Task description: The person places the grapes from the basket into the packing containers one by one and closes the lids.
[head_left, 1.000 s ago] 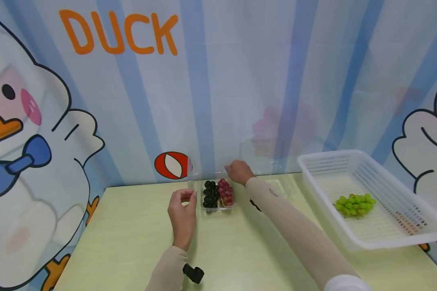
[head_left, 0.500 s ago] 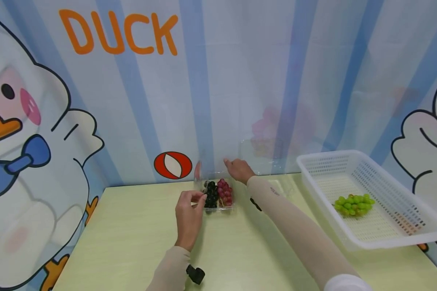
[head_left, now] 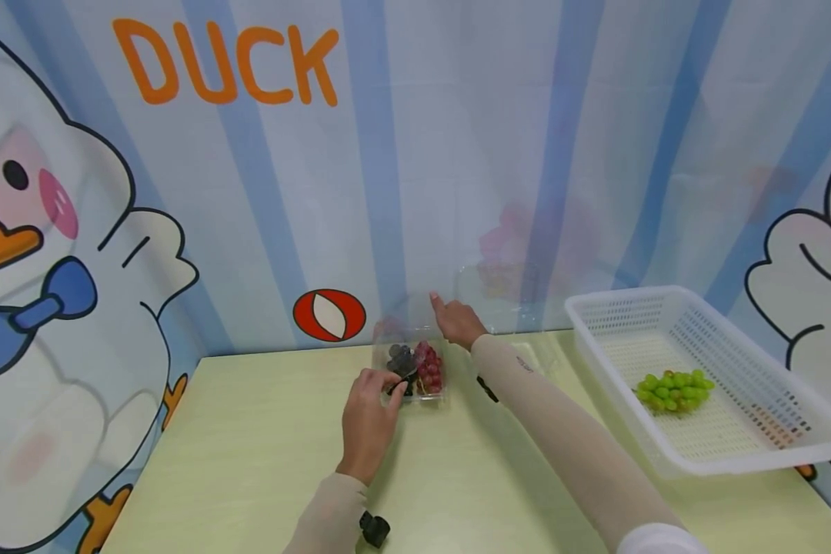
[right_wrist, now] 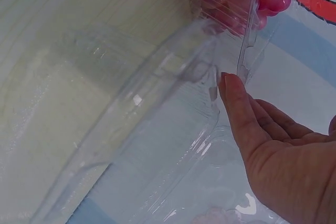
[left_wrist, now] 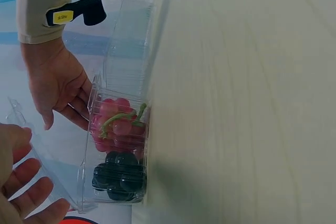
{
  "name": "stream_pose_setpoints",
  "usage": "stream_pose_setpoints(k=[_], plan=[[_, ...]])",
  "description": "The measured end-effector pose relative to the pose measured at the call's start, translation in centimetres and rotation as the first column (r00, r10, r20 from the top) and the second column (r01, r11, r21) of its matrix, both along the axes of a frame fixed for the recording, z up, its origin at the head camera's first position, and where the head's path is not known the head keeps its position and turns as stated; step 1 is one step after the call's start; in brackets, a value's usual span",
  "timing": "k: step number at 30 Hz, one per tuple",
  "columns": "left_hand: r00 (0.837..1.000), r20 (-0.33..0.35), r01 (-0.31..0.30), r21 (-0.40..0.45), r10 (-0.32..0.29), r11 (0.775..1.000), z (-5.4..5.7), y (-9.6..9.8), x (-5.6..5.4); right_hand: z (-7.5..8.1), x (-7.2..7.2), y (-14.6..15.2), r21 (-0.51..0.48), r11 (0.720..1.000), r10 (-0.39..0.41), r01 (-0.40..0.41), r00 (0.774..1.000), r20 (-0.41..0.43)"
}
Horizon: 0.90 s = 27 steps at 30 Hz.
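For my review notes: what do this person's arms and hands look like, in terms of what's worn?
The left hand and right hand are gloveless. The left sleeve is beige; so is the right sleeve, with small dark lettering and white fabric at its upper end. A black device sits at the left wrist, a black band with a yellow label at the right.

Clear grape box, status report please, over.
Left hand pinches lid, not yet closed. Right hand near box, holding nothing. Dark grapes, red grapes inside. No obstruction visible.
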<state>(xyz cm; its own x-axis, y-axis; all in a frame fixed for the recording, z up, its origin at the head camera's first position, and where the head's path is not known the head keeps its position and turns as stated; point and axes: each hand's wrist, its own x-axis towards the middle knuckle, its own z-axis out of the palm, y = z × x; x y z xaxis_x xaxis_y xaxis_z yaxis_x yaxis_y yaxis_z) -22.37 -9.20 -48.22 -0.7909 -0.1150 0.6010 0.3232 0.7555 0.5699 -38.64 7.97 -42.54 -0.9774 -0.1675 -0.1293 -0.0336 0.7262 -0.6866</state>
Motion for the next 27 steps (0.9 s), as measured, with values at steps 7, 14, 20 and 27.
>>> stream_pose_setpoints(k=[7, 14, 20, 27], plan=[[1.0, -0.004, -0.01, -0.094, 0.01, 0.996, -0.3, 0.2, 0.2, 0.2, 0.2, -0.2, -0.003, 1.0, -0.023, 0.023, 1.0, -0.013], [0.999, -0.037, -0.015, -0.221, 0.007, 0.975, -0.9, 0.4, 0.3, 0.1, 0.2, -0.5, 0.01, 1.0, -0.027, 0.027, 0.999, -0.036], [0.999, -0.053, -0.022, -0.278, 0.007, 0.96, -1.1, 0.5, 0.3, -0.1, 0.0, -0.6, 0.092, 0.996, 0.017, -0.006, 0.993, -0.114], [0.999, -0.047, -0.027, -0.29, 0.014, 0.957, -0.8, 0.4, 0.0, -0.4, -0.4, -0.8, 0.156, 0.987, 0.05, -0.03, 0.99, -0.131]])
